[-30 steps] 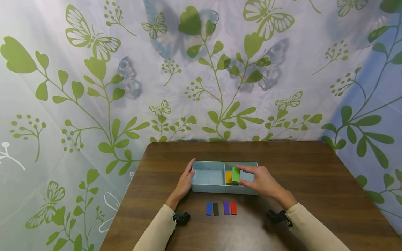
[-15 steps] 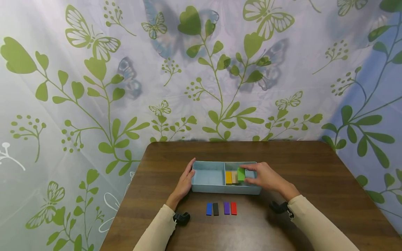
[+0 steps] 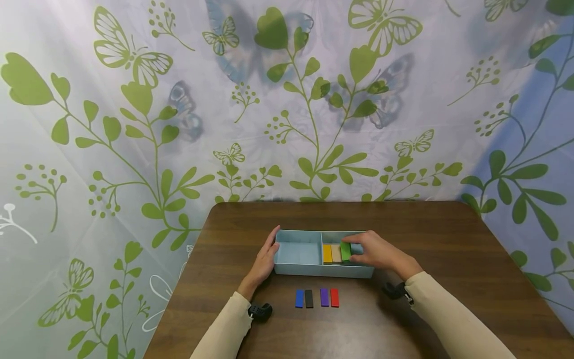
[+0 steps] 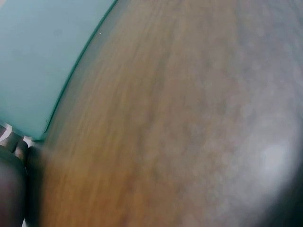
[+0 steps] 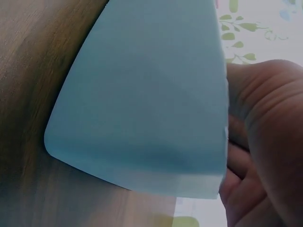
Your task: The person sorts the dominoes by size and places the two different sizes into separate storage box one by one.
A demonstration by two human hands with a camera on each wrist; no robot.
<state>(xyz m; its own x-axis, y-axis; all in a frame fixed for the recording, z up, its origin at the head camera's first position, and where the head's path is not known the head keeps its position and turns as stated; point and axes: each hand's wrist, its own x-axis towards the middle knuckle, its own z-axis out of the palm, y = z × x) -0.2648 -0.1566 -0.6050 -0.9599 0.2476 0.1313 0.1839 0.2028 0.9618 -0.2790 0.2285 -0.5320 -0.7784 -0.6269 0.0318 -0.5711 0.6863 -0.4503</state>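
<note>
A light blue two-compartment box point(image 3: 299, 269) lies lengthwise on the table. My left hand point(image 3: 263, 259) rests along its left end, fingers extended, thumb at the rim. Over the right compartment, my right hand point(image 3: 378, 253) pinches a green block point(image 3: 345, 252) between thumb and fingers, slightly tilted. Left of it, a tan block point(image 3: 336, 253) and a yellow block point(image 3: 327, 254) lie side by side against the divider. The right wrist view shows the box's outer wall point(image 5: 142, 94) with the hand point(image 5: 274, 137) behind its rim; the block is hidden there.
In front of the box lie a blue block point(image 3: 299, 298), a black block point(image 3: 309, 298), a purple block point(image 3: 324, 297) and a red block point(image 3: 335, 297). The brown wooden table point(image 3: 421, 224) meets a patterned curtain point(image 3: 251, 119) at the back.
My right hand has moved right and lower with the green block, from over the tan block to beside it. The left hand stays in place.
</note>
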